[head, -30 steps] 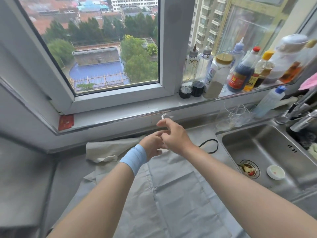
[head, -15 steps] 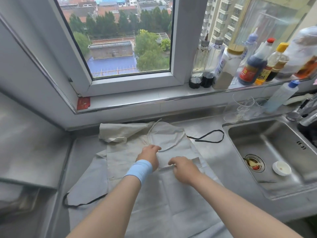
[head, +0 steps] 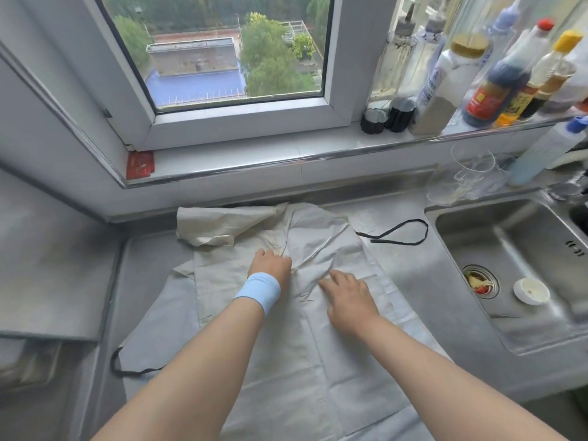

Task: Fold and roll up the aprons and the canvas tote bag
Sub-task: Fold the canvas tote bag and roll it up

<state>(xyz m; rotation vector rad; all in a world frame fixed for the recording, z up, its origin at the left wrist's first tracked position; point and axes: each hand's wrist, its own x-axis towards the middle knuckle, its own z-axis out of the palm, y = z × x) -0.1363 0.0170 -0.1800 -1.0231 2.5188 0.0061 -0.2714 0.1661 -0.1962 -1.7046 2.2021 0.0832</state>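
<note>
The left hand (head: 269,265), with a pale blue wristband (head: 258,289) at its wrist, had its fingers curled down into the white apron (head: 334,249), pinching a small gather of cloth from which creases ran outward. The right hand (head: 348,296) lay just beside it with its fingers nearly straight, resting loosely on the same apron and gripping nothing I could make out.

The white apron lay spread on the table (head: 410,281), rumpled at its far end, where its thin ties trailed toward the wall. Under it lay a grey apron (head: 165,319), its edges showing on both sides and one black tie (head: 397,242) looping toward the sink (head: 509,249). The canvas tote bag (head: 216,224) sat crumpled at the back left against the wall, touching the white apron's far corner.
</note>
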